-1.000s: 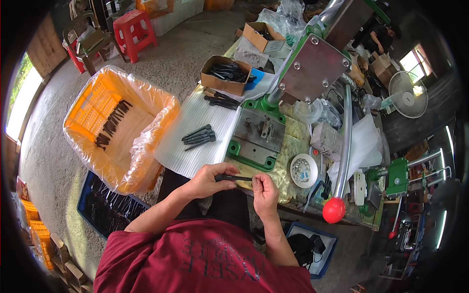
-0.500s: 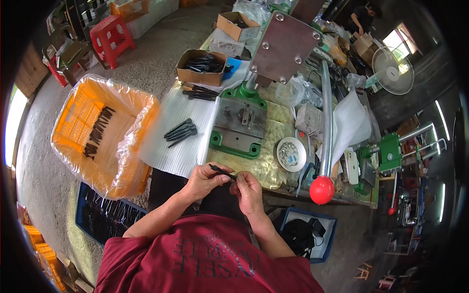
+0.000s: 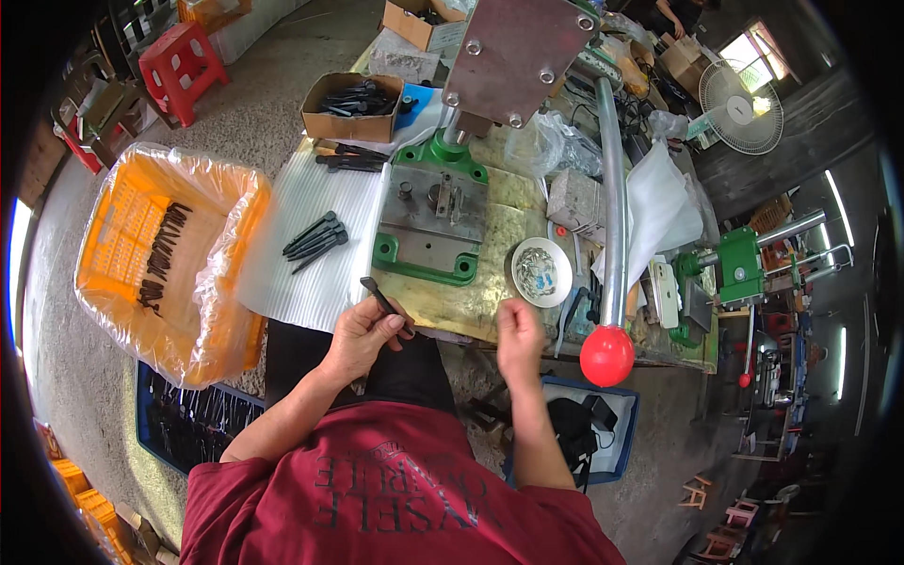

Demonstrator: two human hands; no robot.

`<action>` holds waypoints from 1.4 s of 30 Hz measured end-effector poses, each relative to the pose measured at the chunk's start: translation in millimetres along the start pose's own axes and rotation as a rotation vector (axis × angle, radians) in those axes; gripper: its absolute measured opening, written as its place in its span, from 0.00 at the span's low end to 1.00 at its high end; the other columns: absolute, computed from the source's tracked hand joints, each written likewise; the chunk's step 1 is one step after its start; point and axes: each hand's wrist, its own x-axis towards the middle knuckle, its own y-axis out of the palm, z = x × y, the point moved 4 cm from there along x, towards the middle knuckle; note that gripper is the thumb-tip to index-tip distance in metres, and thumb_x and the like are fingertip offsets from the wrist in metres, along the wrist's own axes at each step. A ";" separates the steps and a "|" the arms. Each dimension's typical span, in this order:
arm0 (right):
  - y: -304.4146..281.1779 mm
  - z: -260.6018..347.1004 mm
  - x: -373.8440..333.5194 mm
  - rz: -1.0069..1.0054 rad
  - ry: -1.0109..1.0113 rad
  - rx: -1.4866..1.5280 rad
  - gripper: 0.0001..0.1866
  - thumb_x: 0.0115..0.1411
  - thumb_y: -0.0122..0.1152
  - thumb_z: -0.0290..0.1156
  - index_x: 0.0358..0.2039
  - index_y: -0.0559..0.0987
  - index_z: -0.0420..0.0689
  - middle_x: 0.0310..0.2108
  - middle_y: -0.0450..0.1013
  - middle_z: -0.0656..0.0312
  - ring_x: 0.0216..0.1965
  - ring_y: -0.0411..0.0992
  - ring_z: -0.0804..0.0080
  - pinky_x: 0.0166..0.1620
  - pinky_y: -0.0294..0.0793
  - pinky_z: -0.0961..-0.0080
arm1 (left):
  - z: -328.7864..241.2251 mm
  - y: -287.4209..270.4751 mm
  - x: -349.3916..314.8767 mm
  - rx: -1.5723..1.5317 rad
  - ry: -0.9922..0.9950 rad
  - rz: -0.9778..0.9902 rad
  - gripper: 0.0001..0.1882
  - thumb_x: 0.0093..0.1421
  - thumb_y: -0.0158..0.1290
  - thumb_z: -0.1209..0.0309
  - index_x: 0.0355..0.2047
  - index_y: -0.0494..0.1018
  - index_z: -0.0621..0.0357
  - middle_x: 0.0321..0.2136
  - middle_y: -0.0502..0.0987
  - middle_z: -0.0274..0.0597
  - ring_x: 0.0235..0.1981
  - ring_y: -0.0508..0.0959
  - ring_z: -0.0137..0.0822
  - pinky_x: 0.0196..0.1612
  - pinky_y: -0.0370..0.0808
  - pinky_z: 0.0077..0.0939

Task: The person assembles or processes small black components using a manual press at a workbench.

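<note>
My left hand (image 3: 363, 337) is closed around a slim black rod-shaped part (image 3: 375, 291), whose wider end sticks out past the fingers. Over the table's front edge, my right hand (image 3: 520, 339) is curled shut; whatever it may hold is hidden. Just beyond it stands a white bowl (image 3: 563, 288) of small metal pieces with a few blue bits. Several similar black parts (image 3: 315, 241) lie in a bundle on a white foam sheet (image 3: 268, 282). In front of me is a green hand press (image 3: 433, 226) with a steel bed and a long lever ending in a red ball (image 3: 605, 356).
A plastic-lined orange crate (image 3: 247, 325) at left holds a row of black parts. A cardboard box (image 3: 325, 122) of black parts stands behind the foam sheet. Blue trays (image 3: 146, 414) sit low on both sides. Right of the lever are another green press (image 3: 739, 268) and a fan (image 3: 741, 106).
My hands have come apart: the right has let go of the black part and moved right toward the bowl. The left keeps the part, now tilted more upright. The view has shifted slightly.
</note>
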 end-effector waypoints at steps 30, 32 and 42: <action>-33.0 -74.4 85.4 0.432 -0.364 -0.948 0.04 0.47 0.42 0.22 0.26 0.65 0.39 0.26 0.66 0.50 0.32 0.65 0.52 0.34 0.61 0.62 | 17.8 1.0 -2.3 0.009 -0.080 0.074 0.06 0.56 0.44 0.73 0.30 0.67 0.64 0.26 0.72 0.37 0.23 0.72 0.24 0.25 0.70 0.14; -39.8 -67.4 84.8 0.335 -0.252 -0.642 0.04 0.50 0.41 0.22 0.27 0.64 0.37 0.26 0.66 0.47 0.31 0.65 0.48 0.32 0.62 0.60 | 18.6 -1.7 -3.7 0.002 -0.077 0.055 0.06 0.57 0.44 0.73 0.30 0.67 0.64 0.26 0.71 0.36 0.23 0.71 0.23 0.25 0.69 0.14; -52.6 -78.0 85.1 0.232 0.174 0.084 0.07 0.53 0.43 0.19 0.34 0.67 0.38 0.25 0.63 0.68 0.23 0.61 0.84 0.28 0.63 0.87 | 16.9 0.9 -3.1 -0.019 -0.089 0.062 0.07 0.56 0.44 0.72 0.30 0.67 0.64 0.27 0.72 0.38 0.24 0.72 0.25 0.27 0.72 0.16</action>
